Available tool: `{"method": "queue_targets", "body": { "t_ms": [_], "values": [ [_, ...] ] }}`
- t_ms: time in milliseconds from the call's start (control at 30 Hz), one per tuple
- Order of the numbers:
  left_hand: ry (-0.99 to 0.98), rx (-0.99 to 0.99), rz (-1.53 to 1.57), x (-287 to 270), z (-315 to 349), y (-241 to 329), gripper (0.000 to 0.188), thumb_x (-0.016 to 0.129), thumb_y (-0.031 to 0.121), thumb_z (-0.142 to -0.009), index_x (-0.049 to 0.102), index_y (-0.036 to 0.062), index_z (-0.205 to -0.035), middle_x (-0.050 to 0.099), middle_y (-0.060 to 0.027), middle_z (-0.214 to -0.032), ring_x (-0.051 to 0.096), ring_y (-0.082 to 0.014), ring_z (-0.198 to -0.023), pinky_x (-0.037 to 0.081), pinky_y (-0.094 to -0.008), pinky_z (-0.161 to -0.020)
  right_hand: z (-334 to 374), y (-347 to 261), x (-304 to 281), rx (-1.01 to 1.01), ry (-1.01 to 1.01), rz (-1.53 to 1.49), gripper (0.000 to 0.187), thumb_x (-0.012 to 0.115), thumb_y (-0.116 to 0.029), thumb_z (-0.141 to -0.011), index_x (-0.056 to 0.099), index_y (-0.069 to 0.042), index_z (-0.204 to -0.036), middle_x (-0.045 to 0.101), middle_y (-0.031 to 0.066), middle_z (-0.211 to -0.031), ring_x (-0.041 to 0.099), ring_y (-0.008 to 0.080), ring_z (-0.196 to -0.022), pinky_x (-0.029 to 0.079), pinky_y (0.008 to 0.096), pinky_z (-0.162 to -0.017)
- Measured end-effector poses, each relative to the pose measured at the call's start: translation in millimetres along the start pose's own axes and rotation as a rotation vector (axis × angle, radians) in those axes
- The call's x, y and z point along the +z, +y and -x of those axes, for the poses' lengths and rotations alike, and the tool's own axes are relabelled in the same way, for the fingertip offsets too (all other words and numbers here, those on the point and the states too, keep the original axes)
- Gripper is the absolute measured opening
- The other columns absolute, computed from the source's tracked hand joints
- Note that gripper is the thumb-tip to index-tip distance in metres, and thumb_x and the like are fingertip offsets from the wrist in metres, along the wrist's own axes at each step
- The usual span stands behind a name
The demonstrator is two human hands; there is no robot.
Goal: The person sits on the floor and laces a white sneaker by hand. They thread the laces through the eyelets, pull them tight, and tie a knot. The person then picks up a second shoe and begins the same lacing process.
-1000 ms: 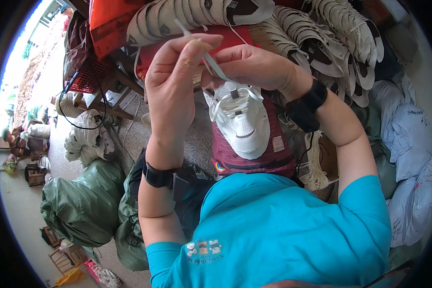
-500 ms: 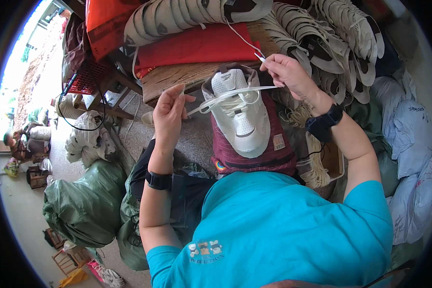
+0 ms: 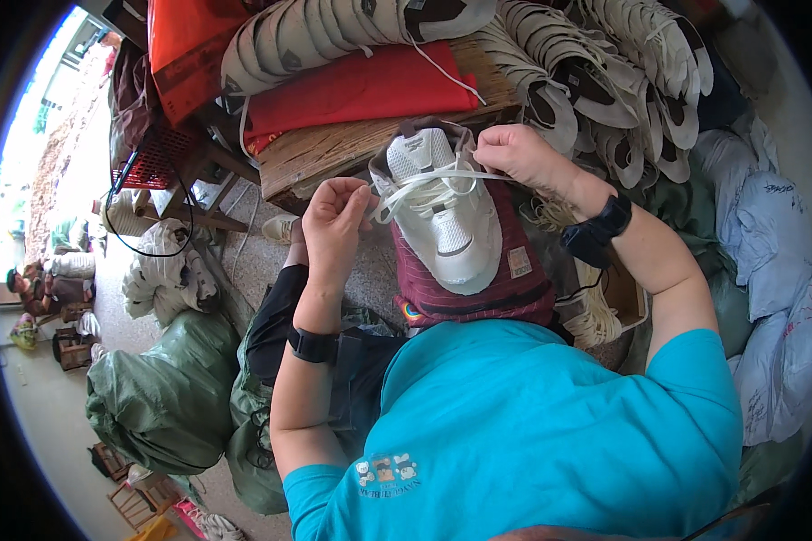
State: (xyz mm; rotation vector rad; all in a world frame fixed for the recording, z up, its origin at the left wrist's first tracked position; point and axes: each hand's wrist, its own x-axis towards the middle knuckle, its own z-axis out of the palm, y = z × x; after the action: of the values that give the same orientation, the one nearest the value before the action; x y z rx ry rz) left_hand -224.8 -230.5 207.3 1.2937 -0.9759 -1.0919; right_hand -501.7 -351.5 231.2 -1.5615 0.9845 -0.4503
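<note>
Busy little workspace we've got here: a wooden counter [image 3: 284, 176] sits on the far side, with a folded red cloth [image 3: 361, 95] on it and a long row of nested pale shoe uppers [image 3: 307, 45] beyond that. More stacked uppers [image 3: 627, 86] spill along the far right, pale sacks [image 3: 776, 239] pile up on the right, and a fat green sack [image 3: 167, 392] slumps on the floor [image 3: 216, 482] to the left.

Right in the middle we have one white shoe [image 3: 465, 257], toe pointing near, sitting on a maroon striped pad [image 3: 528, 302] just beyond our turquoise shirt [image 3: 550, 406]. Its far end overlaps the counter's near edge from up here, so we can't tell if they touch.

Our left hand [image 3: 356, 206] is beside the shoe's left side, thumb and forefinger together, and it looks like they're pinching the white lace [image 3: 438, 192]. Our right hand [image 3: 490, 160] is at the far right of the shoe, fingers curled in and pinching another stretch of it.

Progress-wise, we'd say the threading looks done, since lacing crosses below the tongue [image 3: 421, 153]. Loops sit loosely on top, and we can't make out a snug, finished bow, so that part looks undone.
</note>
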Motion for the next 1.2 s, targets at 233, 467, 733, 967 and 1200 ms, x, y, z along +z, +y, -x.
{"method": "queue_targets", "body": {
  "t_ms": [233, 467, 733, 967, 1200],
  "values": [
    [0.017, 0.077, 0.045, 10.9, -3.6, 4.3, 0.024, 0.061, 0.006, -0.097, 0.055, 0.0001, -0.119, 0.064, -0.0030, -0.082, 0.053, -0.0044, -0.061, 0.043, -0.0181, -0.054, -2.6, -19.7, -1.2, -0.064, -0.046, 0.126, 0.021, 0.060, -0.015, -0.088, 0.058, -0.004, -0.070, 0.052, -0.0056, -0.065, 0.041, 0.0045, -0.061, 0.035, 0.0244, -0.055],
    [0.003, 0.121, 0.001, 12.1, -2.4, 4.2, 0.031, 0.059, 0.003, -0.097, 0.053, 0.0006, -0.127, 0.063, -0.0018, -0.082, 0.050, -0.0028, -0.059, 0.039, -0.0166, -0.051, -4.4, -27.2, 3.9, -0.262, 0.084, 0.546, 0.020, 0.064, -0.018, -0.085, 0.060, -0.001, -0.076, 0.054, 0.0058, -0.066, 0.057, 0.0169, -0.065, 0.046, 0.0323, -0.063],
    [-0.138, -0.054, 0.104, 10.2, -4.3, 9.4, 0.037, 0.060, 0.004, -0.095, 0.052, 0.0023, -0.131, 0.058, 0.0030, -0.077, 0.047, -0.0005, -0.057, 0.036, -0.0150, -0.048, -5.2, -34.8, -13.4, -0.576, 0.122, 0.633, 0.027, 0.072, -0.016, -0.082, 0.065, -0.005, -0.106, 0.055, 0.0096, -0.095, 0.060, 0.0227, -0.088, 0.050, 0.0331, -0.076],
    [-0.292, -0.159, 0.023, 6.8, -30.0, 25.8, 0.037, 0.062, 0.005, -0.093, 0.053, 0.0029, -0.129, 0.058, 0.0051, -0.076, 0.049, -0.0001, -0.058, 0.037, -0.0158, -0.049, -37.3, -42.3, -43.1, -0.237, -0.405, 0.555, 0.034, 0.073, -0.014, -0.081, 0.063, -0.005, -0.111, 0.056, 0.0057, -0.093, 0.058, 0.0144, -0.082, 0.050, 0.0300, -0.073],
    [-0.459, 0.133, -0.533, -14.8, -50.0, 39.5, 0.024, 0.067, 0.008, -0.092, 0.062, 0.0033, -0.115, 0.061, 0.0025, -0.077, 0.056, -0.0042, -0.072, 0.047, -0.0220, -0.065, -48.9, -69.5, -39.2, 0.076, -0.504, 0.509, 0.027, 0.074, -0.016, -0.081, 0.062, -0.003, -0.101, 0.059, 0.0032, -0.076, 0.056, 0.0144, -0.056, 0.046, 0.0252, -0.046]
  ]
}}
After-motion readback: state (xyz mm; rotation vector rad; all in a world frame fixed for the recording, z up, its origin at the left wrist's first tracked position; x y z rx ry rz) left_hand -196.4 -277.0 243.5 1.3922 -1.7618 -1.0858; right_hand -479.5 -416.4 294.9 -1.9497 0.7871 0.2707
